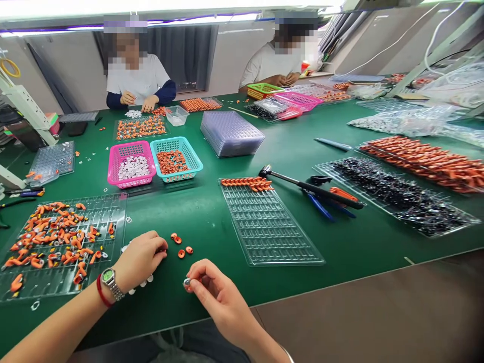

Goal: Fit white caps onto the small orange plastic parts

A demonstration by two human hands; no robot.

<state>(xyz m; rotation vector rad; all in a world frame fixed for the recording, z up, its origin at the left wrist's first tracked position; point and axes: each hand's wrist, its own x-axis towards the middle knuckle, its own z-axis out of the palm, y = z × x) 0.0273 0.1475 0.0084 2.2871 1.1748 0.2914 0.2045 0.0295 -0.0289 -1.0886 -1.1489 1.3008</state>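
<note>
Just ahead of the two hands, on the green mat (196, 222), lie four small orange caps (180, 245), loose and close together. Head view, the only one I have.

Left hand (139, 259): curled, knuckles up, resting on the mat with the fingertips drawn together at the edge of the cap cluster. A few white ring parts (142, 285) show under its heel. I cannot tell whether anything sits inside the fingers. Wristwatch and red band on that wrist.

Right hand (219, 297): nearer the body, pinched narrow, thumb and forefinger closed on one small grey-and-white ring piece (186, 283), held just off the mat.

Left of the left hand: a clear blister tray (109, 212) heaped with orange clips and silver bits. Ahead and right of the right hand: a second clear tray (272, 237), mostly bare cells, one row of finished orange clips (247, 183) at its far end. Beyond that, a hammer (310, 187) and blue-handled pliers (327, 207). Farther ahead of the left hand, a pink basket (113, 156) of white pieces and a teal basket (192, 154) of orange ones. Two other people work at the far side.

My judgement: pick-and-mate step, ring in the right, a cap being fetched by the left. Next move calls for bringing the two pinches together and lining a cap squarely on the ring; parts are tiny, so a slip or a rolled-away cap is the risk.
</note>
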